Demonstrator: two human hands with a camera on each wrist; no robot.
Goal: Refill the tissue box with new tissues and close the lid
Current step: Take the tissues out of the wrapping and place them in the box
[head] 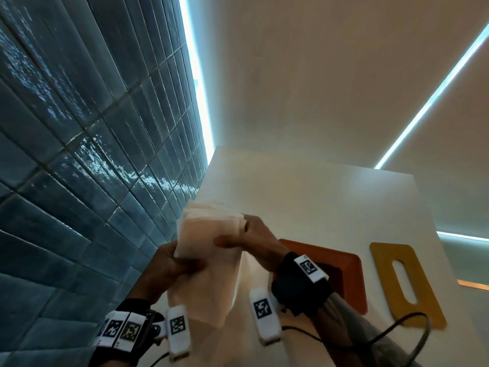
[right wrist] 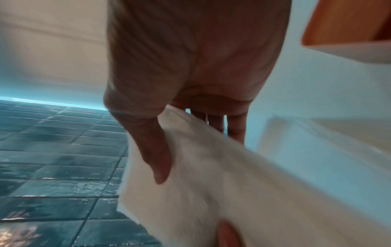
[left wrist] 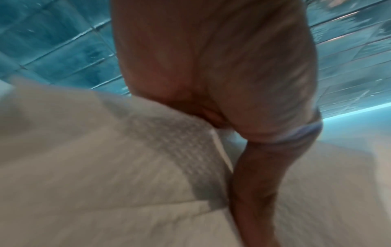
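Holding a stack of tissues [head: 209,250] up off the white counter [head: 317,207], we see it pinched from both sides in the head view. Our left hand [head: 169,266] clamps the stack's near-left edge, thumb on top; our right hand [head: 254,242] grips its right edge, thumb across the face. The orange tissue box [head: 344,271] lies just right of the stack, behind the right wrist, open. The yellow lid [head: 404,284] with its slot sits further right of the stack, flat, off the box. A blue tiled wall [head: 79,154] is left of the stack.

Left wrist view: blurred. The left hand [left wrist: 211,70] has its thumb pressed onto the tissues [left wrist: 105,167]; fingers are hidden underneath.

Right wrist view: the right hand [right wrist: 190,66] has its thumb on top of the tissues [right wrist: 211,183], fingers behind, a firm pinch. A corner of the box [right wrist: 347,21] shows right of the stack.

Judgement: we should keep the stack squared and flat, lower it evenly into the box, avoid splaying sheets, then fit the lid.
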